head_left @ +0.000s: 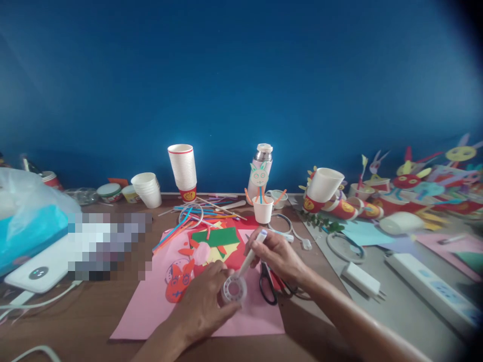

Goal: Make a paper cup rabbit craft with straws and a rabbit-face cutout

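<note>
Holding a roll of clear tape, the left hand sits low over a big pink paper sheet. Its fingers are curled in and grip the roll, which is near the middle of the sheet. The right hand is just past the roll, with its fingers closed tight on a white stick. The stick looks like a glue stick, but the view is too poor to be sure. Its low end points down at the roll, very close to it.

On the pink sheet lie a red paper piece, a green paper piece, and a red-orange cut paper shape. Black scissors lie under the right hand, on the right side of the sheet. Colored straws lie on the far side of the sheet.

Farther back, by the blue wall, stand a tall stack of white paper cups and a steel flask. A paper cup bunny stands in front of the flask. On the right are many red paper cup crafts and a white power strip. On the left is a blue tissue pack.
</note>
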A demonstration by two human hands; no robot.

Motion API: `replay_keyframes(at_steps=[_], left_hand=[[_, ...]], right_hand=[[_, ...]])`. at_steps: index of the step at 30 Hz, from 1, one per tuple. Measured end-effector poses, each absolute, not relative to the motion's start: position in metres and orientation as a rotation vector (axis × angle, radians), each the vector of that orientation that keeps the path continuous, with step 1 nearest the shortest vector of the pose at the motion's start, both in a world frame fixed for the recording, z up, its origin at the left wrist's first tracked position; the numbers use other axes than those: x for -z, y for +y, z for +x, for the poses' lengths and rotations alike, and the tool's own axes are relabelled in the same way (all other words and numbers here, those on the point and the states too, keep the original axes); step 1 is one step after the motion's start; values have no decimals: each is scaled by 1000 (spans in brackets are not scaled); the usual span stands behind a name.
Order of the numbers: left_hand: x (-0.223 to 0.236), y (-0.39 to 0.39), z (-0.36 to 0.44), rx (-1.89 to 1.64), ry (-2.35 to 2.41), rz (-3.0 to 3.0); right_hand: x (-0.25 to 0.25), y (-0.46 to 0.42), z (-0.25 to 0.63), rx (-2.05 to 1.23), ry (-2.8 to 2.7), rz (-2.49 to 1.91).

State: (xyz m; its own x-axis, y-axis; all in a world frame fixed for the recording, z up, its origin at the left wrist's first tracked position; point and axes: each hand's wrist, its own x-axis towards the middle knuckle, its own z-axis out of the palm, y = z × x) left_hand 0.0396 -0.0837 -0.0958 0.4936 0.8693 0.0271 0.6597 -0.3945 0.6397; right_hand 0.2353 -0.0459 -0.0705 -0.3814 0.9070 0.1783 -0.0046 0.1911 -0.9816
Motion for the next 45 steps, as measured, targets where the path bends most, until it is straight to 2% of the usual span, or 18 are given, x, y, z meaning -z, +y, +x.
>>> replay_keyframes(at_steps=[11,15,18,25,38,45], left_hand=[[78,-71,20,-763,1295,1851],[88,-67,15,-860,1432,1910],[94,-66,14,-922,1534,2066],[94,-63,12,-789,1650,2246],[103,-60,12,-634,1689,2257],[116,-58,7,-661,1732,2280]], right_hand=[[74,-30,245,-1202,-1439,-932],[77,-26,250,-993,-1512,-1051],[84,-23,252,-988,-1505,-1078],[101,-21,248,-1187,-1409,-1136],[113,-19,248,-1109,-1612,-1194],[116,-20,243,-1160,-1603,-1141]])
